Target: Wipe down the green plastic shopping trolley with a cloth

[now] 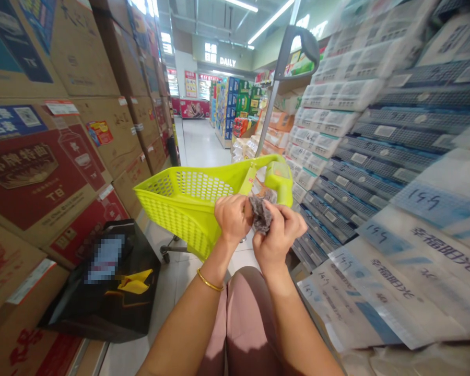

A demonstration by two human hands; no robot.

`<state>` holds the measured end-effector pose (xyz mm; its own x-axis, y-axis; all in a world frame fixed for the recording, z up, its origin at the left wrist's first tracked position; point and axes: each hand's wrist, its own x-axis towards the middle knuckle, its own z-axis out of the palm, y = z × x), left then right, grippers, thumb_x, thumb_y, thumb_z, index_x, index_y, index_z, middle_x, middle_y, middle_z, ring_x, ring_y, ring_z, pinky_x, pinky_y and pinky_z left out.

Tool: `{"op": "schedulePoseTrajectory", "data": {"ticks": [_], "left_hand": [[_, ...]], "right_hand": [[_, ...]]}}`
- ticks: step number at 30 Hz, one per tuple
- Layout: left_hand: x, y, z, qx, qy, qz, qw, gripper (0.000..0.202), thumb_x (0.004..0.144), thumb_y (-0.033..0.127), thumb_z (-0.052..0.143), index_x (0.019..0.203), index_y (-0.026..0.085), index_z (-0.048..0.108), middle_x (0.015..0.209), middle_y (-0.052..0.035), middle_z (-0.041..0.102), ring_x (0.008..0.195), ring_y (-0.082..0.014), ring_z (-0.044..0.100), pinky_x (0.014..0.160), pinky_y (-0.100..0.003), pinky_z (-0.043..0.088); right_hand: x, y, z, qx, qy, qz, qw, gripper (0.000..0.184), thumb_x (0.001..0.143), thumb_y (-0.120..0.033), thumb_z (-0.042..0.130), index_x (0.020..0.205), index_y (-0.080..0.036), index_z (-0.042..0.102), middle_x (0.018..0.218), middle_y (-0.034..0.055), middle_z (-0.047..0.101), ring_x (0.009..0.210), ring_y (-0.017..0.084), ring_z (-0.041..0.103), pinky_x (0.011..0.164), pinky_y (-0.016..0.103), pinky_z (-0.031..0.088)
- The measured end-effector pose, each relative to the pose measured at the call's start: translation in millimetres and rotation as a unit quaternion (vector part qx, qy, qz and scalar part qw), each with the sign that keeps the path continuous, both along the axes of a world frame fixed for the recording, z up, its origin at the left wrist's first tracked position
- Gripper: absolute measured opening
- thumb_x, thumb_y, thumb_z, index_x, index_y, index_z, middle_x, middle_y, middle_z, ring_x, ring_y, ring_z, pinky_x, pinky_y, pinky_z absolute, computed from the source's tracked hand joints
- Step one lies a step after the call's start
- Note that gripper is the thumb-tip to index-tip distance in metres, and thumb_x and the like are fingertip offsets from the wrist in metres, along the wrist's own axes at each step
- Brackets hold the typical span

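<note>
Right between both hands, a crumpled grey-brown cloth (261, 214), soft and rough-textured, is pinched by the right hand (279, 232); the left hand (232, 216) is clenched at its nine o'clock edge, though whether it grips cloth I cannot tell. A lime-green perforated basket (180, 222) sits around nine to ten. Beyond, cartons (23, 177) wall nine, a black container (105, 303) eight, packs (360, 162) one to four. Open floor (196, 138) runs towards eleven.
</note>
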<state>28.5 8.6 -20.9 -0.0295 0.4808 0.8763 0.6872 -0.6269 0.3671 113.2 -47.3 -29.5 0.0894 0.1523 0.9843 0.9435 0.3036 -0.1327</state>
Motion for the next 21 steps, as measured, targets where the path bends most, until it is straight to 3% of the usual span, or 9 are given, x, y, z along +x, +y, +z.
{"op": "schedulePoseTrajectory", "data": {"ticks": [6, 10, 15, 21], "left_hand": [[2, 1, 0.3, 0.032, -0.002, 0.016, 0.999, 0.042, 0.091, 0.028, 0.042, 0.051, 0.019, 0.04, 0.05, 0.0009, 0.047, 0.053, -0.0126, 0.042, 0.059, -0.031, 0.022], [-3, 3, 1.0, 0.027, -0.012, 0.014, 0.999, 0.04, 0.089, 0.026, 0.044, 0.05, 0.019, 0.038, 0.049, 0.0022, 0.044, 0.052, -0.0121, 0.041, 0.058, -0.031, 0.021], [-14, 7, 2.6, 0.003, -0.01, 0.018, 1.0, 0.039, 0.089, 0.025, 0.043, 0.05, 0.02, 0.037, 0.049, 0.0024, 0.043, 0.052, -0.0125, 0.041, 0.058, -0.031, 0.022], [-17, 18, -1.2, -0.039, -0.019, 0.02, 0.999, 0.034, 0.087, 0.024, 0.045, 0.053, 0.021, 0.044, 0.054, 0.0004, 0.052, 0.057, -0.0153, 0.047, 0.063, -0.03, 0.029]], "right_hand": [[43, 14, 13.6, -0.028, 0.102, -0.023, 0.994, 0.025, 0.08, -0.025, 0.049, 0.102, -0.018, 0.06, 0.096, 0.0088, 0.054, 0.094, 0.023, 0.051, 0.087, 0.043, 0.04], [53, 22, 15.5, -0.074, 0.166, 0.007, 0.983, 0.021, 0.083, -0.032, 0.048, 0.094, -0.019, 0.06, 0.094, 0.008, 0.055, 0.094, 0.023, 0.052, 0.085, 0.041, 0.043], [23, 9, 14.4, -0.063, 0.093, 0.052, 0.992, 0.028, 0.081, -0.027, 0.05, 0.107, -0.021, 0.058, 0.099, 0.007, 0.054, 0.096, 0.022, 0.052, 0.087, 0.041, 0.043], [-20, 1, 15.2, -0.06, -0.002, 0.053, 0.997, 0.032, 0.079, -0.024, 0.05, 0.11, -0.021, 0.061, 0.1, 0.0071, 0.056, 0.098, 0.022, 0.048, 0.091, 0.041, 0.039]]}}
